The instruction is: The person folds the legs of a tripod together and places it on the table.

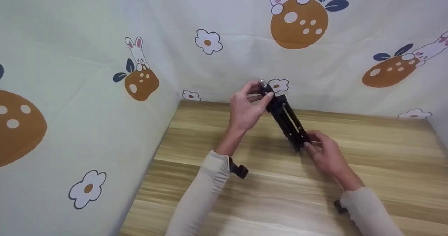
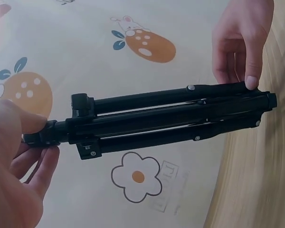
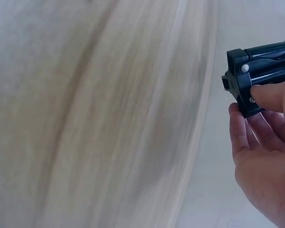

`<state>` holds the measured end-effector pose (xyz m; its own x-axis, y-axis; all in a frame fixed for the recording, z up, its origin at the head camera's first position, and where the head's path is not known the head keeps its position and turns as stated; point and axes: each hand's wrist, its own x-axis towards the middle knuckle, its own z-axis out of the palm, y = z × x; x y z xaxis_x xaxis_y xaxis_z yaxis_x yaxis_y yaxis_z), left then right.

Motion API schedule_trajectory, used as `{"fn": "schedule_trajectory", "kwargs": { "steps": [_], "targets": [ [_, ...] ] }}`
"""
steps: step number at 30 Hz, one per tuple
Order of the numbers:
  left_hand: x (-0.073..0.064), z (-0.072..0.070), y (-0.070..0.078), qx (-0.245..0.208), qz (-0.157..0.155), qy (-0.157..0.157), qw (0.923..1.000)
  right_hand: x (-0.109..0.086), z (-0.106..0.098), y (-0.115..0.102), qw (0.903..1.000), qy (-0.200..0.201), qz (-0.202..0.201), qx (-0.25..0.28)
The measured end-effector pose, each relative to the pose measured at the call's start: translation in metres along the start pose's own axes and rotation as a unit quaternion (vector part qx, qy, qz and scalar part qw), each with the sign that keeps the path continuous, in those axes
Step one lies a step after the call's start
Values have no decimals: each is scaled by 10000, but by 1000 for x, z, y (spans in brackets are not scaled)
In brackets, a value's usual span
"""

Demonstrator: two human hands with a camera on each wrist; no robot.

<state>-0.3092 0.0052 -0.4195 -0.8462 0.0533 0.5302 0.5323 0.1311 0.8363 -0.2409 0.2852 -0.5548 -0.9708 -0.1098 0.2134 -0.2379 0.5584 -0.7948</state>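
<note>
A black folded tripod [image 1: 287,122] is held at a slant over the wooden table, its silver screw tip pointing up and to the left. My left hand [image 1: 246,110] grips the narrow neck below that tip, thumb on one side and fingers on the other. At the lower end, my right hand [image 1: 327,154] pinches the folded legs between thumb and fingers. The left wrist view shows the tripod [image 2: 175,116] lengthwise, its legs lying side by side with small rivets. In the right wrist view the leg end [image 3: 242,85] sits between thumb and fingertips.
Beneath the hands is a wood-grain table [image 1: 280,194]. Pale cloth [image 1: 238,68] printed with rabbits, orange fruit and flowers rises behind it and along the left side. Dark camera mounts are strapped at the left wrist [image 1: 239,169] and the right wrist [image 1: 340,206].
</note>
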Motion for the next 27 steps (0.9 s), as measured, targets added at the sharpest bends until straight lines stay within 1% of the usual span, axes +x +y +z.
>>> {"fn": "schedule_trajectory", "kwargs": {
  "steps": [3,6,12,18,22,27],
  "targets": [
    [-1,-4,-4,-179,-294,35,9994,-2,-3,0,9998,144,-83,-81],
    [-2,-9,-7,-264,-572,83,9980,-3,-6,0,9995,266,-129,-145],
    [-6,-18,-17,-414,-973,126,9943,-5,-11,-1,9982,491,-258,-206],
    [-11,-26,-27,-424,-1068,123,9933,-5,-16,-3,9954,779,-505,-230],
    [-14,-32,-34,-590,-1137,68,9917,-5,-18,-2,9925,982,-657,-303],
    [-20,-38,-41,-690,-1395,-75,9878,-6,-20,-1,9899,1162,-698,-427]
  ]
}}
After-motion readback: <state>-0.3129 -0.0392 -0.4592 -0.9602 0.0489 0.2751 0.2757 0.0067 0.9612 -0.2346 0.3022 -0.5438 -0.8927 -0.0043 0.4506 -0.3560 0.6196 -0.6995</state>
